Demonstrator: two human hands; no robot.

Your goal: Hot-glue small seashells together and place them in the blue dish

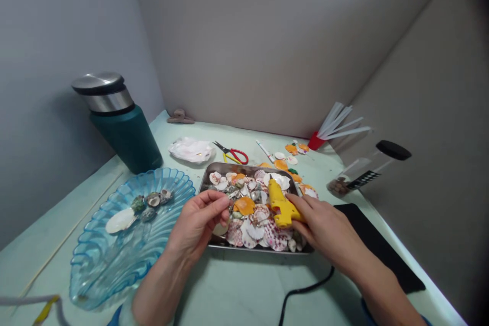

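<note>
My right hand is closed around the handle of a yellow hot glue gun, its dark nozzle tilted up and away from me. Thumb and fingertips are pinched together on my left hand; a small pale bit shows at their tips, too small to name. Both hands hover over a metal tray heaped with scallop shells, mostly white, purple-speckled and orange. An orange shell lies just right of my left fingertips. A black cord runs along the table below the tray.
At left are a blue shell-shaped dish with several shells and a teal bottle. Behind the tray lie a crumpled white bag, scissors and a pen. At right stand a red cup of glue sticks and a jar.
</note>
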